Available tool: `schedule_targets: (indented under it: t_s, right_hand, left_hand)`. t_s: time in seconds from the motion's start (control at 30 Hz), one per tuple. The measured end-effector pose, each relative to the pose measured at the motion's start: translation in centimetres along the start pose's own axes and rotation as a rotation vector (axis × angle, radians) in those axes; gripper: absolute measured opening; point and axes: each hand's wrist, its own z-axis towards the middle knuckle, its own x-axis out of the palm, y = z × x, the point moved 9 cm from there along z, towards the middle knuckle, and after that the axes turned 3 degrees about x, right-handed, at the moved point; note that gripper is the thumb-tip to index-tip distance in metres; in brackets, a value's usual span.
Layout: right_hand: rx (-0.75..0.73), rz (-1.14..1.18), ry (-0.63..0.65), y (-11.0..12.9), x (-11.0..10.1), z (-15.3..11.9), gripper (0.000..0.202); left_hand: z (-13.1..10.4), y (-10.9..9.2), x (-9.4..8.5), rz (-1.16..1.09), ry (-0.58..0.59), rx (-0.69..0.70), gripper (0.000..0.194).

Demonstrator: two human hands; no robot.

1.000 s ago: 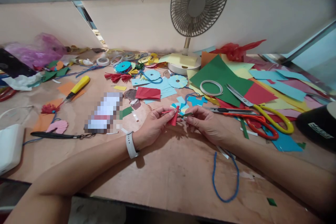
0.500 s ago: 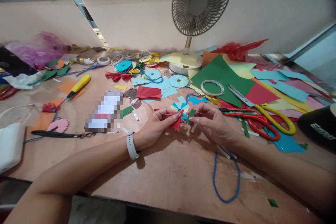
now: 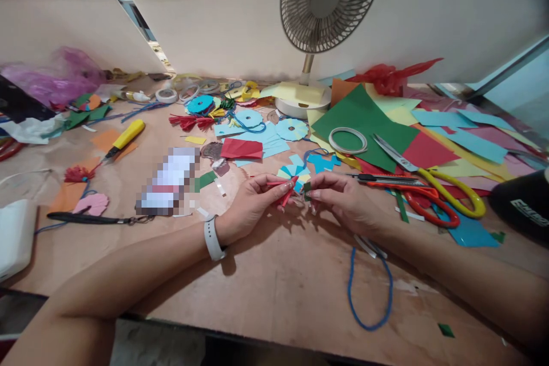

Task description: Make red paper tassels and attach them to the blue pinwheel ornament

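Over the middle of the table, my left hand (image 3: 257,199) is closed on a red paper tassel (image 3: 288,193), its cut strips fanning from between thumb and fingers. Close to its right, my right hand (image 3: 338,197) pinches a small green paper piece (image 3: 307,190) between thumb and forefinger. Just behind the fingertips lies a blue and yellow pleated paper rosette (image 3: 295,170). A blue cord loop (image 3: 369,320) rests on the table below my right forearm. The fingertips partly hide the tassel's top.
A phone (image 3: 169,183) and a yellow cutter (image 3: 125,138) lie to the left. On the right are yellow-handled scissors (image 3: 463,189), red-handled scissors (image 3: 433,206), a green sheet (image 3: 360,117) and a black cup (image 3: 521,206). A fan (image 3: 326,3) stands at the back.
My right thumb and forefinger have closed in on the green piece, which has turned and sits slightly further left. The red tassel stays in my left hand, slightly turned.
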Motion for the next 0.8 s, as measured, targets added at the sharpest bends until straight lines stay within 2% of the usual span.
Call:
schedule_targets:
  t_s: [0.17, 0.33, 0.63, 0.8]
  right_hand:
    - [0.142, 0.047, 0.009, -1.1, 0.0, 0.2, 0.027]
    - [0.312, -0.01, 0.093, -2.4, 0.3, 0.0, 0.029]
    - [0.316, -0.122, 0.193, -1.8, 0.8, -0.3, 0.024]
    - [0.309, -0.123, 0.168, -1.7, 0.4, -0.2, 0.026]
  left_hand:
    - [-0.1, -0.1, -0.2, 0.025, -0.02, 0.023, 0.02]
    - [-0.2, 0.3, -0.4, 0.115, -0.006, -0.007, 0.022]
    - [-0.5, -0.8, 0.4, 0.341, 0.077, 0.052, 0.022]
    - [-0.6, -0.7, 0.7, 0.341, 0.106, 0.06, 0.019]
